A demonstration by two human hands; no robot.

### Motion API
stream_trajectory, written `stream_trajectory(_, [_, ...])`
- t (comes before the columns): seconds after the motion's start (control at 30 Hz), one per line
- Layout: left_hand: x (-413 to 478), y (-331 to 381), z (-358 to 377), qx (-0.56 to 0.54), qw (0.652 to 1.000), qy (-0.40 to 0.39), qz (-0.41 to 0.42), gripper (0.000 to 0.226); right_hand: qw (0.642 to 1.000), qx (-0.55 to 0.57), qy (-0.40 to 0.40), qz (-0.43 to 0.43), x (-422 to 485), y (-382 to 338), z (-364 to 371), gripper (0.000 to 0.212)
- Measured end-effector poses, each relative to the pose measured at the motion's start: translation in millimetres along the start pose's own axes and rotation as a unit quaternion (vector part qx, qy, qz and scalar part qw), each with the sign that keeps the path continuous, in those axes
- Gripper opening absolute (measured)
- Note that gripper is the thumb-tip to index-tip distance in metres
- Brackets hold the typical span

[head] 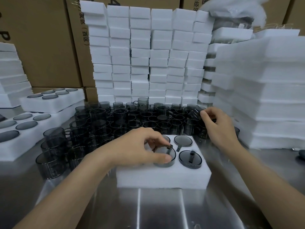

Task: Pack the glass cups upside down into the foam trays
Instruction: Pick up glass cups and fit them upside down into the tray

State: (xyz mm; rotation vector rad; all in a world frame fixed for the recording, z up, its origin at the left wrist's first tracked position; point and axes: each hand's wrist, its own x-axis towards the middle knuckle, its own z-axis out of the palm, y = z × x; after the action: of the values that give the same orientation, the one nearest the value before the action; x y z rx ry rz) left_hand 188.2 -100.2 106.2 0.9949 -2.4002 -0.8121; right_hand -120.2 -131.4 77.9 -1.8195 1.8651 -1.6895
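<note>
Part-filled foam tray [165, 177]: one cup seating, next being fetched.
Near pocket: left hand [142, 147] fingers curled round inverted cup [165, 157]. Far right: right hand [217, 128] pinches tilted cup [196, 112]; next likely calls for inverting it.

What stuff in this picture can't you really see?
All in the head view:
1. The left part of the foam tray lies under the left hand, which grips the tray cup. The holes there cannot be counted.
2. The tilted cup is partly covered by the right hand, which holds it.
3. The dark thing is cut off by the right edge.
4. The print on the cardboard boxes is partly hidden behind the foam stacks.
</note>
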Motion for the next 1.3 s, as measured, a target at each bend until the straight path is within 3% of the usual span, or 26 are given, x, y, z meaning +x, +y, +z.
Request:
stream_trajectory(0.17, [-1.0, -0.8, -1.7, 0.086, 0.996, -0.021, -0.021, 0.044, 0.987, -0.156, 0.015, 0.025, 4.9, 14.2, -6.7, 0.015])
stream_trajectory(0.27, [-0.8, -2.1, -0.6, 0.13, 0.991, -0.031, -0.009, 0.048, 0.957, -0.282, -0.037, 0.056, 0.6, 23.5, -7.7, 0.035])
stream_trajectory(0.53, [4.8, -4.3, 24.8, 0.198, 0.969, 0.131, 0.068, 0.025, 0.909, -0.382, -0.099, 0.135, -7.0, 14.8, -16.5, 0.063])
stream_trajectory(0.67, [9.1, -15.4, 17.5, 0.111, 0.976, 0.175, 0.068, 0.027, 0.889, -0.409, -0.152, 0.136, -7.4, 6.2, -23.4, 0.064])
stream_trajectory(0.8, [13.0, -33.9, 10.4, 0.034, 0.981, 0.191, 0.011, 0.017, 0.891, -0.414, -0.141, 0.122, -8.8, -2.6, -24.4, 0.068])
stream_trajectory(0.9, [18.9, -35.4, 13.6, 0.022, 0.981, 0.189, -0.042, 0.016, 0.899, -0.411, -0.12, 0.097, -8.2, -11.3, -28.9, 0.07])
stream_trajectory(1.0, [28.8, -26.3, 8.1, 0.102, 0.98, 0.14, -0.096, 0.016, 0.913, -0.39, -0.099, 0.064, -9.3, -18.8, -29.4, 0.076])
stream_trajectory(1.1, [36.4, -17.3, 5.7, 0.18, 0.971, 0.12, -0.1, 0.017, 0.93, -0.362, -0.073, -0.001, -8.1, -29.1, -24.4, 0.078])
stream_trajectory(1.2, [33.9, -16.4, 19.1, 0.221, 0.954, 0.192, -0.061, 0.015, 0.961, -0.245, -0.026, -0.128, -9.3, -44.5, -14.3, 0.061])
stream_trajectory(1.3, [27.6, -18.4, 23.4, 0.188, 0.937, 0.294, 0.031, 0.01, 0.958, -0.126, 0.022, -0.258, -23.5, -62.1, 2.1, 0.042])
